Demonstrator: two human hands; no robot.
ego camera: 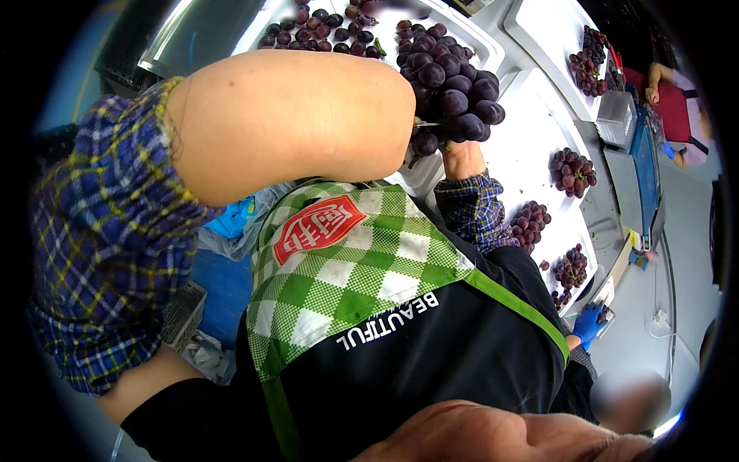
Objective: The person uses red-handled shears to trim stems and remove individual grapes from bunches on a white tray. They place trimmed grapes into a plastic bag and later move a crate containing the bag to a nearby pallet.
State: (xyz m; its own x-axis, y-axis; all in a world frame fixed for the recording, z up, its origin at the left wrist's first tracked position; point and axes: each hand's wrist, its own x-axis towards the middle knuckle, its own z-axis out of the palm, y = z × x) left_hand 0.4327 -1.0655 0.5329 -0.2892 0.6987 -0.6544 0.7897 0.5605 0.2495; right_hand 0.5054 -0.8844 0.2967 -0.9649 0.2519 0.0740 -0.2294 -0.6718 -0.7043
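Observation:
A large bunch of dark purple grapes [453,86] is held up over white trays by my right hand [463,157]. Only that wrist shows below the fruit; the fingers are hidden behind it. My left hand [300,112] crosses in close from the left, its back towards me and its fingers out of sight. Past its end, a thin metal blade [428,123] sticks out against the lower side of the bunch. The rest of this tool is covered. A short green stem [448,145] shows under the grapes.
Loose grapes [323,34] lie in a white tray [491,49] ahead. More bunches [573,172] rest in a white tray [534,133] at right. Clear plastic boxes [616,118] stand beyond. A blue-gloved hand [589,324] and another person [672,110] are at right.

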